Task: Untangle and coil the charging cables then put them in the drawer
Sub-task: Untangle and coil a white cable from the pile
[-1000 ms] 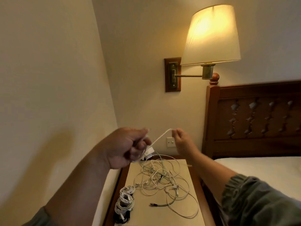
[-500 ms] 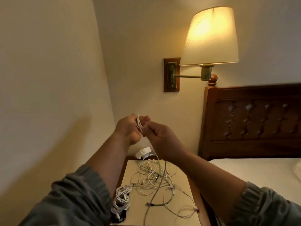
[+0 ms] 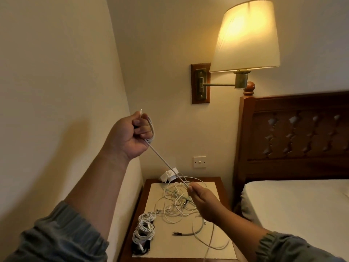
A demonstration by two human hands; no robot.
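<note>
1. In the head view, up against the pale wall, the left hand (image 3: 130, 136) is raised in a fist, closed around a white cable (image 3: 164, 163) that loops around its fingers (image 3: 143, 129), with a short cable end sticking up above the fist.
2. From that fist the cable runs taut, down and to the right, to the right hand (image 3: 203, 200), which pinches it between thumb and fingers above the table (image 3: 221, 181).
3. On the table's pale mat (image 3: 181, 248) lies a loose tangle of white cables (image 3: 177, 203), partly beneath the right hand.
4. At the mat's left edge sits a bundle of coiled cables (image 3: 144, 229); something dark lies under it, too dim to identify.
5. A white charger block (image 3: 170, 174) rests at the table's back edge, near the wall.
6. A lit wall lamp (image 3: 245, 35) hangs above, with a bed (image 3: 302, 205) to the right.
</note>
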